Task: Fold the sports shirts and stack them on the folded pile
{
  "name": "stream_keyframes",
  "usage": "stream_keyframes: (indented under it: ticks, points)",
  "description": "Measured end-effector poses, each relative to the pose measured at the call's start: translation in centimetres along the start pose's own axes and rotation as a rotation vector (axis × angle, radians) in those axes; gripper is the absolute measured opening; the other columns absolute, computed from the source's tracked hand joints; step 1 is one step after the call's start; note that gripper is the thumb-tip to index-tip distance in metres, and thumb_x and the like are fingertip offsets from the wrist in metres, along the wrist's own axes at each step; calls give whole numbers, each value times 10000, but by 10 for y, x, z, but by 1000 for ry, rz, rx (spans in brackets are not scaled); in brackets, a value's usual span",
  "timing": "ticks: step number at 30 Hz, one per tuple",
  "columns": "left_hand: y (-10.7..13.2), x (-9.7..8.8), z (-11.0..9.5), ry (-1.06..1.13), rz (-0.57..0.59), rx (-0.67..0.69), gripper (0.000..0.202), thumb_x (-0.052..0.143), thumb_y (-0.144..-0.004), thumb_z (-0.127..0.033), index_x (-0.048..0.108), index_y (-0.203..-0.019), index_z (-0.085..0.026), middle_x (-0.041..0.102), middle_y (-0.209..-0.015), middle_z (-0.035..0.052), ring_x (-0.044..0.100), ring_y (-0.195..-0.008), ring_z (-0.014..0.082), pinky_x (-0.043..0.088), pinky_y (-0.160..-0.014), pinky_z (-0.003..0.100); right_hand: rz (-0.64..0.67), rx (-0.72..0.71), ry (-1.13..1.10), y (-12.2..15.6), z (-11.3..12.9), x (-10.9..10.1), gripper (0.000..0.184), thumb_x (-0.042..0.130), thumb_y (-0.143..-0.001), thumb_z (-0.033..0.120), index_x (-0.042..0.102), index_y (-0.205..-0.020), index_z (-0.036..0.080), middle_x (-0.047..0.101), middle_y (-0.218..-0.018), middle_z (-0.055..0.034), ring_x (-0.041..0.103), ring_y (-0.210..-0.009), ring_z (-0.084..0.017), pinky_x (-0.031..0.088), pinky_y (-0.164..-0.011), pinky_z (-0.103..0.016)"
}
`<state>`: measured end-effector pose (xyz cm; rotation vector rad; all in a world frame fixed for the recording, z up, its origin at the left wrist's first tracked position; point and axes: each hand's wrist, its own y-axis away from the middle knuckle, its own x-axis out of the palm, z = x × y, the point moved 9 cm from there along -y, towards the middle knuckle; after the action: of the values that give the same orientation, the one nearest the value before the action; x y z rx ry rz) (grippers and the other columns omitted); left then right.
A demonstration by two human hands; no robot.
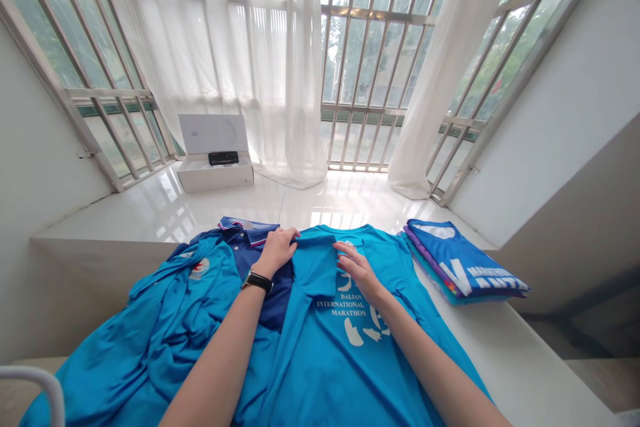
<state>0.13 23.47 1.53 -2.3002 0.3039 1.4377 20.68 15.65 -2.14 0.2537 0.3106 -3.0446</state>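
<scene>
A turquoise T-shirt point(340, 347) with white "Dalian International Marathon" print lies spread flat in front of me. One sleeve point(315, 265) is folded inward over its back. My left hand point(278, 248), a black watch on its wrist, is closed on the shirt's cloth at the top of that fold. My right hand point(356, 265) lies on the shirt beside the folded sleeve, its fingertips pinching the sleeve's edge. Under the left side lies a dark blue polo shirt point(253, 235) and more turquoise garments point(165, 320).
A stack of folded blue and purple shirts point(463, 261) sits to the right on the white surface point(520, 360). Beyond, an open white box point(214, 155) with a black device rests on the glossy window ledge. White curtains point(280, 67) hang before barred windows.
</scene>
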Motion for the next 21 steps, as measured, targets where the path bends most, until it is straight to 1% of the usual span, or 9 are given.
stream_keyframes:
  ticks: [3,6,9,12,14,16,18,19,21]
  points:
    - [1,-6,1,-77,-53,-40,216,571,-883,-186,671,-1069,-232,729,-987,61,632,-1021,260,453,-895,356,11,56,-36,0,-10,2,592,616,-833,654,648,-1297,286,406,-1563,-88,556,-1280,-330,547,-971,-473]
    - [1,-10,-2,-79,-113,-60,205,525,-925,-200,655,-1080,-226,719,-1011,65,646,-986,243,461,-854,329,40,37,-16,-1,-10,6,619,646,-821,641,623,-1329,289,414,-1563,-84,489,-1355,-328,457,-1082,-505]
    - [1,-7,-2,-64,-104,-72,200,509,-936,-192,647,-1076,-227,717,-1049,63,656,-989,228,469,-829,303,87,29,-25,-2,-12,13,698,675,-791,652,576,-1378,288,414,-1562,-83,434,-1403,-311,380,-1150,-502]
    - [1,-4,3,-86,-78,-95,203,502,-937,-188,649,-1072,-225,717,-1059,68,655,-1010,233,476,-817,299,84,15,-19,-1,-15,17,793,680,-750,700,545,-1404,272,397,-1570,-104,406,-1419,-317,360,-1164,-508]
    - [2,-3,7,-104,-61,-110,217,494,-939,-191,647,-1089,-226,715,-1061,72,653,-1019,237,482,-799,298,77,-5,27,1,-15,18,829,697,-739,692,510,-1430,273,402,-1567,-109,401,-1422,-320,354,-1165,-522]
    - [3,0,10,-112,-33,-120,227,488,-938,-188,644,-1098,-228,713,-1070,72,652,-1029,235,487,-783,292,93,-21,51,5,-13,21,857,733,-740,635,450,-1470,287,423,-1553,-103,423,-1409,-310,366,-1157,-526]
    - [3,2,12,-112,-9,-127,230,484,-937,-181,643,-1096,-230,713,-1084,68,654,-1030,229,490,-777,286,132,0,15,8,-11,26,860,765,-742,568,420,-1483,303,468,-1517,-94,478,-1371,-295,411,-1129,-504]
    - [3,2,12,-112,-1,-131,229,483,-937,-180,643,-1093,-229,713,-1088,66,657,-1026,226,491,-778,284,147,23,-14,9,-11,27,836,776,-736,545,443,-1466,309,490,-1497,-88,510,-1344,-289,445,-1103,-483]
    - [4,3,12,-114,3,-139,230,481,-938,-181,644,-1094,-227,714,-1093,65,664,-1015,220,492,-780,281,149,71,-50,10,-10,28,724,788,-719,525,552,-1367,301,550,-1436,-81,584,-1262,-288,522,-1019,-439]
